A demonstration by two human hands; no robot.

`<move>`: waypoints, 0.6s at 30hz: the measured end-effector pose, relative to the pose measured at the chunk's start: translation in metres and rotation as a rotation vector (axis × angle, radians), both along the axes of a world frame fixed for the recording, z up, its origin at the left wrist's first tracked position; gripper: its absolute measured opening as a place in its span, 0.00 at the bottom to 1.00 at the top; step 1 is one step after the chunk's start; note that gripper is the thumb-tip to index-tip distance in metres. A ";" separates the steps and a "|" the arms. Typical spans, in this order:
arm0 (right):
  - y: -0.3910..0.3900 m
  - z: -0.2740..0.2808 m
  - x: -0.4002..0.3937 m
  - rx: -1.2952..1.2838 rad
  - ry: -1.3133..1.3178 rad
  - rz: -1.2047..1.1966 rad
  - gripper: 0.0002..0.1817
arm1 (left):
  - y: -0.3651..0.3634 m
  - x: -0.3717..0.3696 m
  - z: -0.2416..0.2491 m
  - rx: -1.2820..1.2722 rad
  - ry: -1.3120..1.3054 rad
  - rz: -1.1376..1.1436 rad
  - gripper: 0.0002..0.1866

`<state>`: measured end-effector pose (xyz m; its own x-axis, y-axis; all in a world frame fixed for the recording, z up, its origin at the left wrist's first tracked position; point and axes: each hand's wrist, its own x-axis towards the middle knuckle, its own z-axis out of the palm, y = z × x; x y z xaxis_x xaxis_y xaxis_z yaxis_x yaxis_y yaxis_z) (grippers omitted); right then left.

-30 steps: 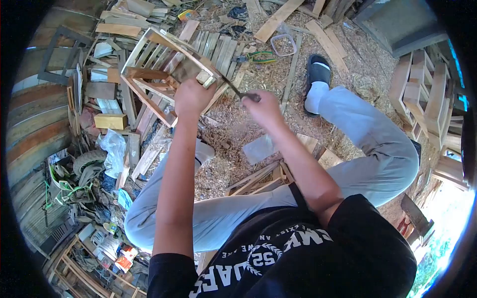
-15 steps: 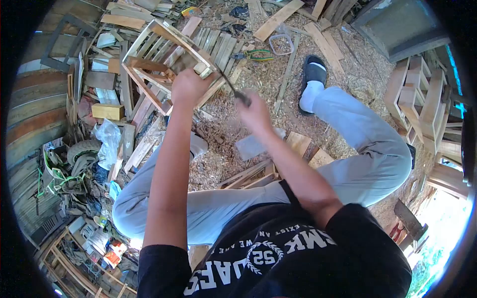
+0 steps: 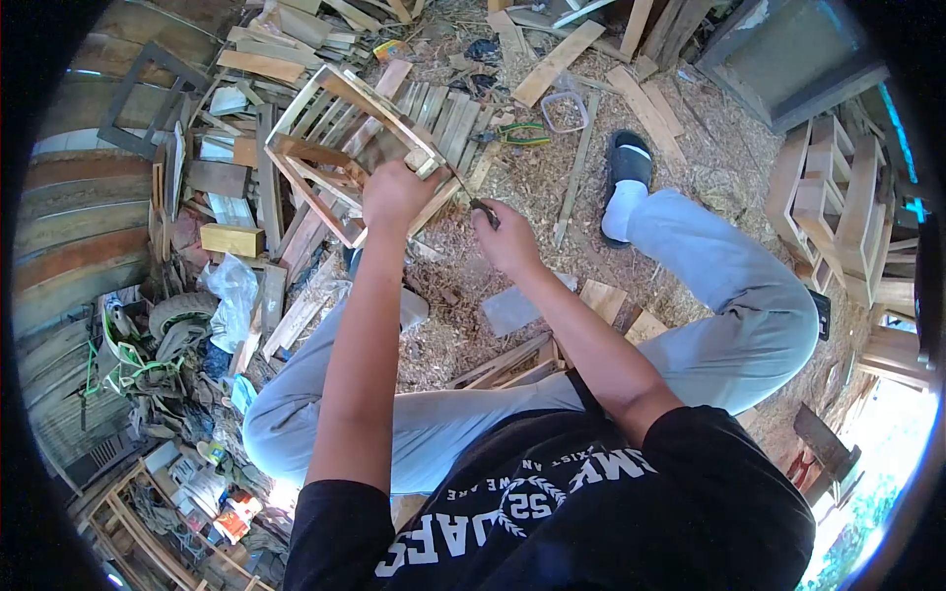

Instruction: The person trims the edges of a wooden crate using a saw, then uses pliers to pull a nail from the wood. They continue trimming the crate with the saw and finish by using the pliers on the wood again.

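A wooden frame with slats (image 3: 305,177) stands tilted on the floor at the upper left. My left hand (image 3: 396,195) is closed on its near corner, around a pale wooden end piece (image 3: 422,160). My right hand (image 3: 505,236) is closed around the dark handle of a thin tool (image 3: 481,209). The tool's narrow dark blade points up and left, its tip close to the frame's edge. Exactly where the tip touches cannot be made out.
Pliers with green and yellow handles (image 3: 515,133) and a clear plastic container (image 3: 563,111) lie beyond my hands. Wood offcuts (image 3: 560,64) are scattered about. A wooden shelf-like piece (image 3: 838,202) stands at the right; a plastic bag (image 3: 231,300) lies at the left.
The whole view has shifted slightly. My right hand and the tool have moved down relative to the frame, and the blade now shows less of its length.
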<state>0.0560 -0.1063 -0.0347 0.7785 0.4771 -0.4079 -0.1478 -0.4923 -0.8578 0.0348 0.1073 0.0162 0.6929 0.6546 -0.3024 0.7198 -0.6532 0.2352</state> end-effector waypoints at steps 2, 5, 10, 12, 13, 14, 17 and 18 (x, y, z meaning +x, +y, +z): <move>0.003 0.000 -0.001 -0.022 -0.027 0.016 0.24 | 0.000 0.000 0.003 -0.002 0.010 -0.005 0.42; 0.005 -0.002 -0.006 -0.081 -0.164 0.012 0.23 | 0.000 -0.001 -0.004 0.014 0.018 -0.017 0.41; 0.000 0.016 -0.009 -0.140 -0.143 0.031 0.22 | 0.003 -0.001 -0.008 0.024 0.015 -0.020 0.41; 0.008 0.007 0.004 -0.144 -0.103 0.036 0.22 | 0.001 -0.003 -0.009 0.014 0.001 -0.064 0.41; 0.010 0.003 0.011 -0.142 -0.079 0.049 0.21 | 0.000 -0.003 -0.009 0.013 -0.003 -0.075 0.41; 0.010 -0.001 0.011 -0.142 -0.083 0.043 0.21 | -0.002 -0.006 -0.009 0.028 0.011 -0.061 0.42; 0.007 0.011 0.003 -0.156 -0.061 0.071 0.22 | 0.001 -0.006 -0.017 0.066 0.024 -0.068 0.43; 0.008 0.010 0.002 -0.152 -0.056 0.064 0.22 | 0.003 -0.005 -0.020 0.085 0.013 -0.076 0.45</move>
<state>0.0578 -0.0981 -0.0250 0.7719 0.4625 -0.4362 -0.0664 -0.6236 -0.7789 0.0294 0.1105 -0.0034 0.7380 0.6239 -0.2571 0.6699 -0.7234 0.1675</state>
